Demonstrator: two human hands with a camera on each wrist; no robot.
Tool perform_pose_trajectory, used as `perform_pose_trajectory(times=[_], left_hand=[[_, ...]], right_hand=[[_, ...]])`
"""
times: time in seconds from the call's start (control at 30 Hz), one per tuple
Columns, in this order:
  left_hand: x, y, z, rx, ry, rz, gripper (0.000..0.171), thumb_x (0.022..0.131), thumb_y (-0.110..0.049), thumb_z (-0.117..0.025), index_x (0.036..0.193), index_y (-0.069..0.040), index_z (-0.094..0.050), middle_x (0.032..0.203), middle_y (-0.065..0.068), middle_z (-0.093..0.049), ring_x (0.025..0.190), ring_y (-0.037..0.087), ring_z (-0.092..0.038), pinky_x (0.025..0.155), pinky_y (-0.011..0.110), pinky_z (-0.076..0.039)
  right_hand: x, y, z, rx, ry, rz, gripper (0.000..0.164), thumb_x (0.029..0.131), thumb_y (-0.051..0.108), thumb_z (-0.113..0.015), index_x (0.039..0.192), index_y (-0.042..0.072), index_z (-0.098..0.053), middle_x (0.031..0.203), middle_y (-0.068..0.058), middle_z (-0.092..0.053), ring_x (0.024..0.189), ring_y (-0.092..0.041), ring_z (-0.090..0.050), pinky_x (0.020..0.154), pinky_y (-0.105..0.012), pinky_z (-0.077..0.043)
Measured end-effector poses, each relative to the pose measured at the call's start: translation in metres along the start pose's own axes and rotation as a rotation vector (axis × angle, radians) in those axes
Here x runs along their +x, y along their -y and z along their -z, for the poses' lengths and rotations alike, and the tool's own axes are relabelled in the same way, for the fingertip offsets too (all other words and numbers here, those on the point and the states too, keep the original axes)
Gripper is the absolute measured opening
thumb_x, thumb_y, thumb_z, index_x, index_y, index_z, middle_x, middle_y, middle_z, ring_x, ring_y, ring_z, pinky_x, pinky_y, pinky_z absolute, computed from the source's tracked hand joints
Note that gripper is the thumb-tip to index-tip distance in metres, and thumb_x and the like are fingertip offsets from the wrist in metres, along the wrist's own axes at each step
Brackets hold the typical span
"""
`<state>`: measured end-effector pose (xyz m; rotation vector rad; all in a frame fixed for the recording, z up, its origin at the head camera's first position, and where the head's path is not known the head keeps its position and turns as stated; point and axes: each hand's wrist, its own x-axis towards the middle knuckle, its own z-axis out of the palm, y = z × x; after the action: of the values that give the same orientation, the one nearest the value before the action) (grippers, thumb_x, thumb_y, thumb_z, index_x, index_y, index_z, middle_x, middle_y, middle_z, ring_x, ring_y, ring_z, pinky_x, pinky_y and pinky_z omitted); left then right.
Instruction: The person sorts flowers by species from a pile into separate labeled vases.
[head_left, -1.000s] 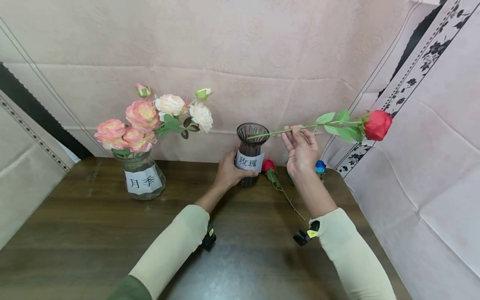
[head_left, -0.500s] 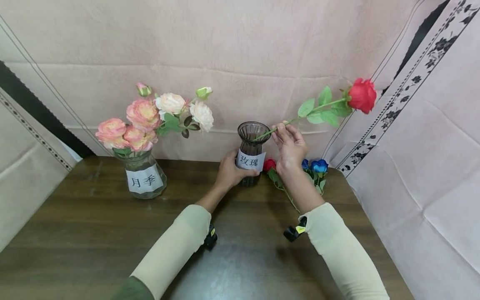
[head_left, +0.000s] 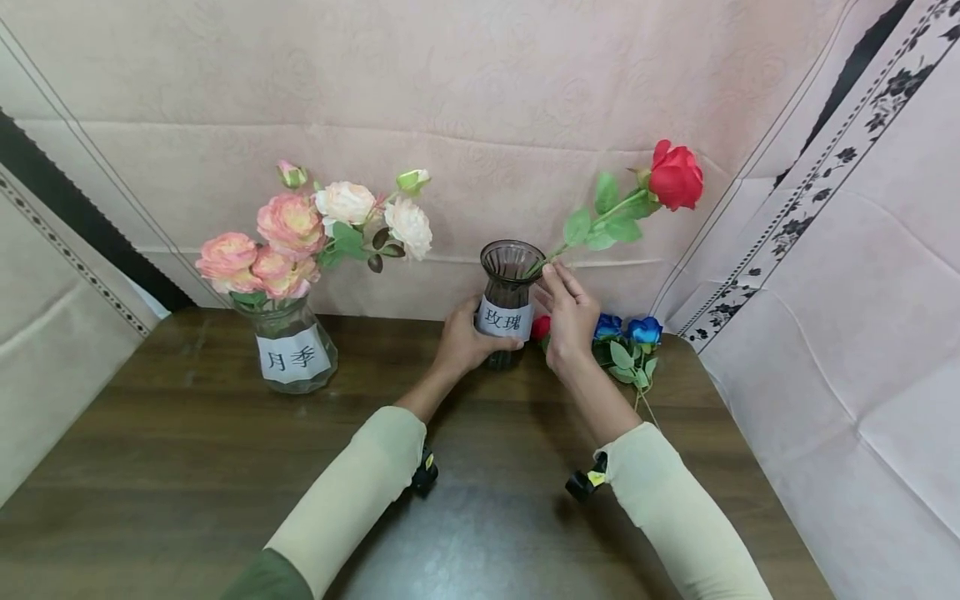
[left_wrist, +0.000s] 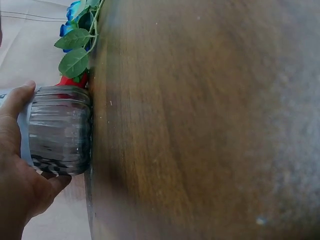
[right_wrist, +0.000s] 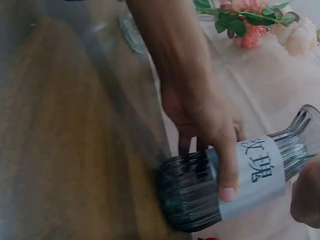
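Note:
My left hand grips the lower body of a dark ribbed glass vase with a white paper label. In the right wrist view the thumb of that left hand lies across the label of the vase. My right hand pinches the green stem of a red rose close to the vase rim. The stem's lower part is inside the vase, and the bloom leans up to the right. Another red rose lies behind the right hand, mostly hidden; its bloom shows in the left wrist view.
At left stands a clear glass vase with a label, holding pink roses and white roses. Blue roses lie on the wooden table at right. A pale cloth wall rises behind the table.
My right hand has moved left and down toward the vase. The red rose has swung from nearly level to leaning upright, its stem deeper in the vase. The left hand has kept its grip.

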<state>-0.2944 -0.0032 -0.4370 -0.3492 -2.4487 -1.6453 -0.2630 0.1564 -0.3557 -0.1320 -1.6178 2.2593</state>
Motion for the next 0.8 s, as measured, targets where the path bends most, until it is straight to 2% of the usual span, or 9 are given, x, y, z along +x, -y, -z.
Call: perform_pose_trajectory(times=[0.1, 0.2, 0.3, 0.4, 0.53, 0.6, 0.8], left_hand=[[0.0, 0.0, 0.001, 0.011, -0.007, 0.003, 0.082, 0.077, -0.034, -0.107, 0.144, -0.009, -0.067, 0.134, 0.011, -0.077, 0.119, 0.031, -0.074, 0.108, 0.051, -0.061], [0.0, 0.0, 0.001, 0.022, -0.013, 0.002, 0.083, 0.076, -0.032, -0.108, 0.144, -0.008, -0.067, 0.134, 0.012, -0.077, 0.12, 0.031, -0.074, 0.109, 0.051, -0.06], [0.0, 0.0, 0.0, 0.03, -0.012, -0.008, 0.083, 0.076, -0.032, -0.107, 0.144, -0.007, -0.067, 0.134, 0.013, -0.077, 0.12, 0.032, -0.074, 0.109, 0.051, -0.06], [0.001, 0.002, 0.0, 0.032, -0.007, -0.014, 0.084, 0.076, -0.033, -0.107, 0.145, -0.006, -0.067, 0.135, 0.014, -0.077, 0.121, 0.033, -0.073, 0.111, 0.051, -0.059], [0.002, 0.004, -0.001, 0.04, -0.005, -0.011, 0.086, 0.076, -0.035, -0.107, 0.147, -0.007, -0.066, 0.137, 0.013, -0.076, 0.123, 0.032, -0.073, 0.112, 0.051, -0.059], [0.002, 0.005, -0.001, 0.044, -0.005, -0.013, 0.086, 0.077, -0.036, -0.107, 0.147, -0.008, -0.066, 0.137, 0.013, -0.075, 0.123, 0.032, -0.072, 0.112, 0.051, -0.059], [0.003, 0.005, -0.002, 0.049, -0.008, -0.006, 0.084, 0.078, -0.037, -0.107, 0.146, -0.008, -0.066, 0.136, 0.011, -0.075, 0.123, 0.031, -0.072, 0.112, 0.051, -0.059]], right_hand=[[-0.004, -0.004, 0.006, 0.012, -0.001, -0.027, 0.04, 0.112, 0.019, -0.072, 0.15, 0.006, -0.072, 0.15, -0.019, -0.074, 0.116, -0.019, -0.08, 0.117, -0.045, -0.06], [-0.006, -0.01, 0.015, 0.016, -0.006, -0.049, 0.038, 0.111, 0.01, -0.069, 0.148, 0.0, -0.072, 0.15, -0.022, -0.073, 0.119, -0.022, -0.081, 0.111, -0.039, -0.063], [-0.008, -0.015, 0.028, 0.013, -0.006, -0.062, 0.037, 0.11, 0.004, -0.068, 0.146, -0.005, -0.071, 0.149, -0.025, -0.073, 0.114, -0.022, -0.083, 0.102, -0.033, -0.066], [-0.009, -0.019, 0.041, 0.009, 0.006, -0.081, 0.038, 0.11, 0.001, -0.067, 0.146, -0.01, -0.069, 0.132, -0.017, -0.082, 0.106, -0.019, -0.083, 0.1, -0.032, -0.067], [-0.012, -0.022, 0.058, -0.015, 0.031, -0.128, 0.039, 0.112, 0.003, -0.065, 0.149, -0.01, -0.066, 0.106, 0.005, -0.087, 0.104, -0.016, -0.084, 0.104, -0.034, -0.066], [-0.014, -0.022, 0.067, -0.025, 0.037, -0.146, 0.036, 0.113, 0.005, -0.064, 0.147, -0.008, -0.068, 0.102, 0.008, -0.087, 0.103, -0.015, -0.084, 0.105, -0.034, -0.066], [-0.017, -0.018, 0.087, -0.056, 0.043, -0.178, 0.027, 0.115, 0.009, -0.064, 0.138, 0.0, -0.074, 0.105, 0.007, -0.087, 0.106, -0.017, -0.084, 0.101, -0.031, -0.067]])
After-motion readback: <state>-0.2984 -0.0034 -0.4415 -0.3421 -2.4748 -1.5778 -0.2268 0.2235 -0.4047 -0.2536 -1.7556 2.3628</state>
